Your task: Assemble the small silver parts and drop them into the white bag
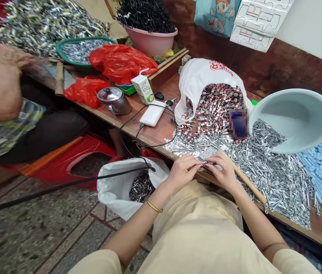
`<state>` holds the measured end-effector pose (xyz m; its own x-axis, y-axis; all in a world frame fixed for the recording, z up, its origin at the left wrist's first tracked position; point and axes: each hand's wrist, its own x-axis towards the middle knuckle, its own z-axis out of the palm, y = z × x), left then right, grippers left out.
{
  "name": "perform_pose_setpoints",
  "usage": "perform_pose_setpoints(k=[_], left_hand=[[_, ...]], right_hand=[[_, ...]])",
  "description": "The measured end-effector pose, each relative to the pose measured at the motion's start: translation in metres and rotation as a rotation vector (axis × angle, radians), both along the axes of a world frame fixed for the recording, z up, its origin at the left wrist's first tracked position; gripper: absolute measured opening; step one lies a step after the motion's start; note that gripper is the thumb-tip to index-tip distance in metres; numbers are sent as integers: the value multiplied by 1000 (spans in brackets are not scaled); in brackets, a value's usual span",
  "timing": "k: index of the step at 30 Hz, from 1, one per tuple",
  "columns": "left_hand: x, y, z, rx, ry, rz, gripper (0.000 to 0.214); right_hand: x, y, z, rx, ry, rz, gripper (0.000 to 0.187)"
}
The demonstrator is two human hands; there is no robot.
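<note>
Brown bench bears metal parts below white wall.

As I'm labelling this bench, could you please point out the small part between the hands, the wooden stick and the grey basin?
Small part (204, 162): head view, its visible middle.
Wooden stick (244, 177): head view, middle of its length.
Grey basin (306, 118): head view, bare inner wall.

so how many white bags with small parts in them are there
2: a white plastic bag with red print, lying open on the brown wooden table, and an open white sack below the table edge, beside the left forearm. Others may be hidden.
</note>
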<state>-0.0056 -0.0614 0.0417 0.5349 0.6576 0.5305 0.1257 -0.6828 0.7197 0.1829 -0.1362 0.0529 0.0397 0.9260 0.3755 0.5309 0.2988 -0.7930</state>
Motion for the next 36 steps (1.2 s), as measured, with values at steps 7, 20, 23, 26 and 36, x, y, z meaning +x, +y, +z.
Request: perform_pose_setpoints(k=[7,20,23,26,36], left_hand=[[3,-3,2,-59,-143,-47,12],[3,-13,-33,-773,-189,107,30],[-10,7,-42,-803,-168,198,36],[-14,21,-47,-828,-147,212,38],[-13,54,-45,-985,8,51,24]], right_hand=[[-1,-10,13,22,138,-3,11],[99,-23,-11,-264,-112,-533,28],[160,-18,-8,-442,-473,-745,22],[185,-13,-13,-579,-467,-711,23],[117,-19,-6,-370,736,-269,35]])
